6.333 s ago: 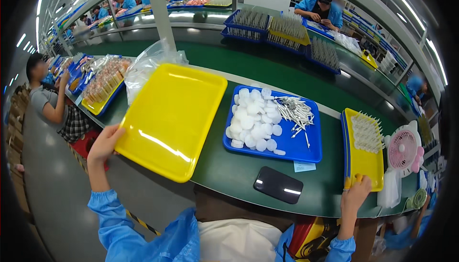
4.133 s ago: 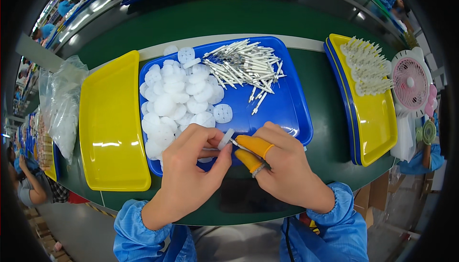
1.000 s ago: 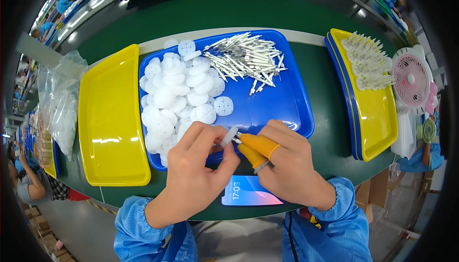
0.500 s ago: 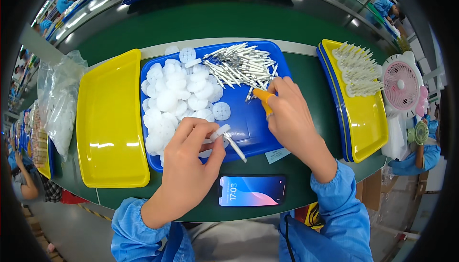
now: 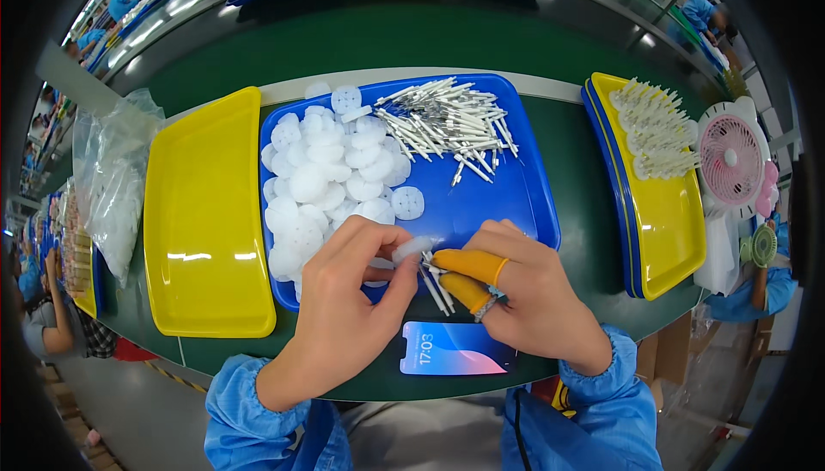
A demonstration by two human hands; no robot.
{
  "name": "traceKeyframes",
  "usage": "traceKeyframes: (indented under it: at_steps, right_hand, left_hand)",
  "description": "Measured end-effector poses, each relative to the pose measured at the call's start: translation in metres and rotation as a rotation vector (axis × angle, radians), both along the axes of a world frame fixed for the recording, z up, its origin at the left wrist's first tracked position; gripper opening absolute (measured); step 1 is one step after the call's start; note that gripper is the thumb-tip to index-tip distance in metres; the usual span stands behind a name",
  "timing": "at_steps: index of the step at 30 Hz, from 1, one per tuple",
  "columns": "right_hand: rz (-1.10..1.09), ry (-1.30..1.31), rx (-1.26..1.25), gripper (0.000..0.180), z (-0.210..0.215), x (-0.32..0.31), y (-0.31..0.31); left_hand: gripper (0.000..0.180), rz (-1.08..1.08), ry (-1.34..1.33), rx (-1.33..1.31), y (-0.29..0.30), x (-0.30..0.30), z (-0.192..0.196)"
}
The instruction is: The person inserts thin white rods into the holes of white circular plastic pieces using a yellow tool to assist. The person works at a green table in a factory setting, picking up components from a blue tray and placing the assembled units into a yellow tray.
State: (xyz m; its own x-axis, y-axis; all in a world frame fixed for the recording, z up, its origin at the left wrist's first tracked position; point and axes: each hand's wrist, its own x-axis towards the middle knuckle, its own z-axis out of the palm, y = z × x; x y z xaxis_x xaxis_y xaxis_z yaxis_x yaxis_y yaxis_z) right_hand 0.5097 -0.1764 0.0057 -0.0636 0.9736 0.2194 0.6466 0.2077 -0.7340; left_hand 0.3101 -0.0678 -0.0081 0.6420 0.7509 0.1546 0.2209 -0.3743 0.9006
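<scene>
Left hand [image 5: 344, 299] pinches a round white plastic disc [image 5: 413, 247]; right hand [image 5: 524, 290] pinches a thin white metal-tipped pin [image 5: 432, 275]; large heaps of both remain in the blue plastic tray [image 5: 524, 204]; assembly looks far from finished.

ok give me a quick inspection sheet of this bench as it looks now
surface: green table, mostly covered by trays
job's things: blue tray with white discs and white pins
clutter: empty yellow tray; right yellow tray with finished pieces; lit phone; plastic bag; pink fan
grippers: left hand pinches a white disc; right hand, orange finger cots, holds a pin
cables: nothing seen
surroundings: other workers at the picture's edges
</scene>
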Motion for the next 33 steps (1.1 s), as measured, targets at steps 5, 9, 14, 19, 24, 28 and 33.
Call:
traceKeyframes:
  at_steps: [5, 9, 14, 19, 24, 28, 33]
  right_hand:
    - [-0.016, -0.076, 0.009, 0.05, -0.007, 0.007, 0.001]
    - [-0.044, -0.123, 0.037, 0.048, -0.011, 0.006, 0.003]
    - [-0.073, -0.121, 0.093, 0.045, -0.018, -0.011, 0.004]
    - [-0.153, -0.054, 0.177, 0.04, -0.02, -0.019, 0.002]
    - [-0.216, -0.009, 0.221, 0.036, -0.025, -0.028, 0.002]
    - [-0.177, 0.012, 0.092, 0.031, -0.014, -0.016, 0.013]
    - [-0.367, -0.362, 0.162, 0.023, -0.038, 0.029, 0.05]
  left_hand:
    - [0.018, 0.016, 0.009, 0.02, -0.002, 0.003, -0.001]
    - [0.019, 0.03, 0.057, -0.006, -0.003, 0.0, -0.004]
    - [0.018, 0.017, 0.008, 0.074, -0.005, 0.004, -0.008]
    - [0.015, 0.008, 0.072, 0.167, -0.009, 0.002, 0.0]
    - [0.022, 0.036, 0.05, 0.219, -0.018, 0.003, -0.011]
    - [0.023, 0.038, 0.035, 0.216, -0.016, 0.002, -0.015]
    - [0.018, 0.085, -0.004, 0.124, -0.004, 0.005, -0.007]
